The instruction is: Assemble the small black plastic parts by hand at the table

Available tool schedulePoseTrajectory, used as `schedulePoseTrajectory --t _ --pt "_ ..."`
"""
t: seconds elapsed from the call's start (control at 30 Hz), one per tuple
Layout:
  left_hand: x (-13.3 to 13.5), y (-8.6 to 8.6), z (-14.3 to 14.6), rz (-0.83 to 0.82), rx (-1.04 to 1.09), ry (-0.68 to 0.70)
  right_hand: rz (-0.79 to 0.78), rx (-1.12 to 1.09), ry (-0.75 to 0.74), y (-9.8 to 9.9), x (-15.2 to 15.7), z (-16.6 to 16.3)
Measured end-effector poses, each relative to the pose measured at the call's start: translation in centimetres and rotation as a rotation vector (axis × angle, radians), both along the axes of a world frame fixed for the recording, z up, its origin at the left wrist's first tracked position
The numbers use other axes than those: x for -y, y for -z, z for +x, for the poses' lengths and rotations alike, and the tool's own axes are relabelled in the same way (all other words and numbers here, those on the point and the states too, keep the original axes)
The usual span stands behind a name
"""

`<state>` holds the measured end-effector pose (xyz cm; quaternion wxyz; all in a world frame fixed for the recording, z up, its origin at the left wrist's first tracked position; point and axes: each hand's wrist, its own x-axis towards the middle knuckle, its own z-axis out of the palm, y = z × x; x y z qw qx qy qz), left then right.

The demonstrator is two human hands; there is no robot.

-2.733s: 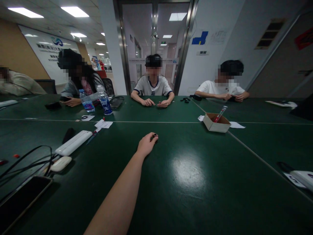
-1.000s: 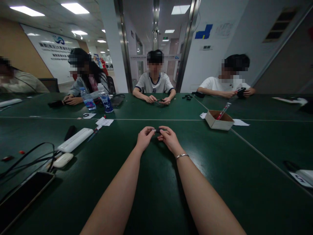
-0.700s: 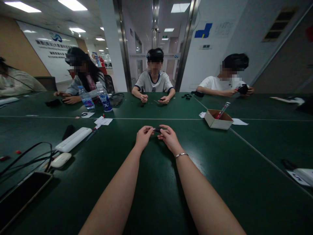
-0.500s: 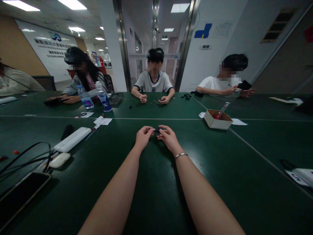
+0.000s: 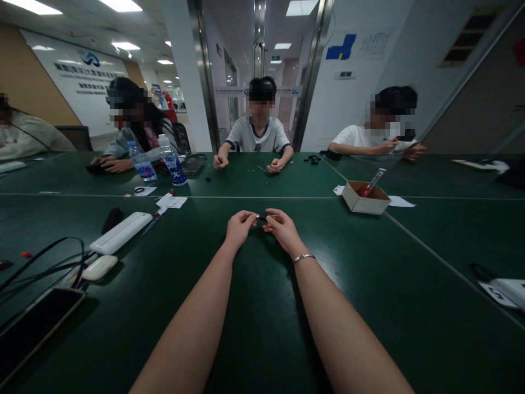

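Observation:
A small dark rod-like piece with a shiny light end (image 5: 263, 217) lies crosswise between my hands, above the green table (image 5: 262, 328). Its exact kind is too small to make out. My left hand (image 5: 240, 226) pinches the shiny end between thumb and fingertips. On the other side, my right hand (image 5: 282, 229), with a silver bracelet (image 5: 304, 257) at the wrist, grips the dark end. My right fingers cover part of the piece.
An open box (image 5: 366, 198) with a red-and-clear tube stands ahead to the right. On the left lie a white power bank (image 5: 121, 232), a white case (image 5: 100, 268), cables and a phone (image 5: 39, 328). Two bottles (image 5: 172, 161) stand farther off. Several people sit around the table.
My hands stay almost in place, and more of the dark piece shows between them. Across the table, a co-worker's hand has moved toward the left of the view.

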<state>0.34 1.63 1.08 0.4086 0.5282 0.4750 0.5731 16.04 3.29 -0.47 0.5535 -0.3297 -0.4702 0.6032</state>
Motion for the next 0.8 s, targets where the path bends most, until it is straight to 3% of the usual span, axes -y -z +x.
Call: schedulePoseTrajectory --t 0.8 --pt "0.32 -0.16 -0.39 -0.071 -0.242 -0.096 -0.002 0.016 -0.033 -0.15 0.04 0.08"
